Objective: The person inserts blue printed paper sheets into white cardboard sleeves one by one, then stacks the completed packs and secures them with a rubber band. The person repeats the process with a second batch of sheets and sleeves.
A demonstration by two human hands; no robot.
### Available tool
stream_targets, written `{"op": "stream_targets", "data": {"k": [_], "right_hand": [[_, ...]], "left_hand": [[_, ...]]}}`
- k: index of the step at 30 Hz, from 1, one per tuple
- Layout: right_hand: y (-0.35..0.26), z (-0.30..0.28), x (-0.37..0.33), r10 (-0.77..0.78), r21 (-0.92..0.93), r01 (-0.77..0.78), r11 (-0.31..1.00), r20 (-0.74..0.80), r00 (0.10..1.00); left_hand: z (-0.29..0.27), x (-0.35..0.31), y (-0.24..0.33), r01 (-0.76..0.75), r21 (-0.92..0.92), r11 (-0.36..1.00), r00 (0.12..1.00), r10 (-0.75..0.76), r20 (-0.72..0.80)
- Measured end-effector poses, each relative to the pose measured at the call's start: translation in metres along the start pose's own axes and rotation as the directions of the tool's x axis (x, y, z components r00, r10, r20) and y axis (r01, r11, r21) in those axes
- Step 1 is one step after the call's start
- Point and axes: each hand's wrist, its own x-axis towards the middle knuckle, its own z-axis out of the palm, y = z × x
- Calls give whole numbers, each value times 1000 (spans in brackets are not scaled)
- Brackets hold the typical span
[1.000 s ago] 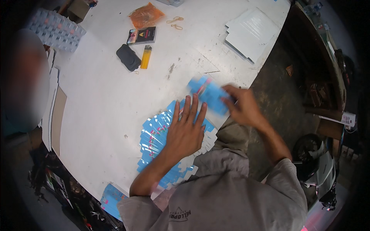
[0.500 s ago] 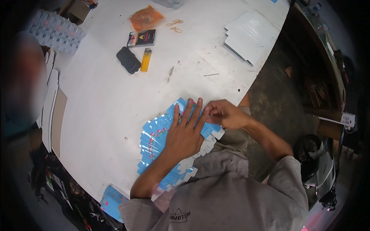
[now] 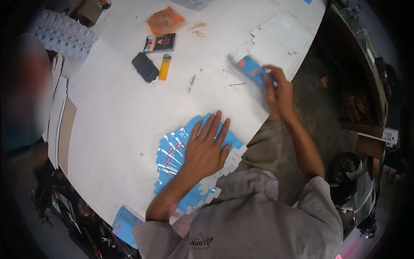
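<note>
My left hand [image 3: 205,146] lies flat, fingers spread, on a fan of overlapping blue printed carton blanks [image 3: 167,162] near the table's front edge. White tabs of the blanks stick out on the side toward my body. Further right and away from me, my right hand [image 3: 281,88] grips a blue printed carton blank [image 3: 252,70], raised above the table and blurred by motion. Just beyond it, a stack of white-side-up carton blanks [image 3: 280,36] rests by the table's right edge.
On the white table [image 3: 116,121] lie a dark pouch-like case [image 3: 145,67], a yellow lighter [image 3: 164,67], a small black box [image 3: 160,42], an orange plastic bag [image 3: 165,20] and rubber bands [image 3: 197,29]. More blue blanks [image 3: 125,226] sit at the lower left. A blurred person is at left.
My right hand has pulled a blue blank from the fan beside my left hand and carried it away toward the white stack. The left hand stays on the fan.
</note>
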Motion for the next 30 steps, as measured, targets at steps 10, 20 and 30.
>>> {"op": "stream_targets", "data": {"k": [10, 20, 30], "right_hand": [[-28, 20, -32, -158, -331, 182, 926, 99, 982], [-46, 17, -20, 168, -68, -156, 985, 236, 957], [-34, 16, -28, -121, -142, 145, 979, 166, 979]], "left_hand": [[1, 2, 0, 25, -26, 999, 999, -24, 33], [-7, 4, 2, -36, 25, 999, 992, 33, 122], [-2, 6, 0, -53, -57, 997, 998, 56, 39]]}}
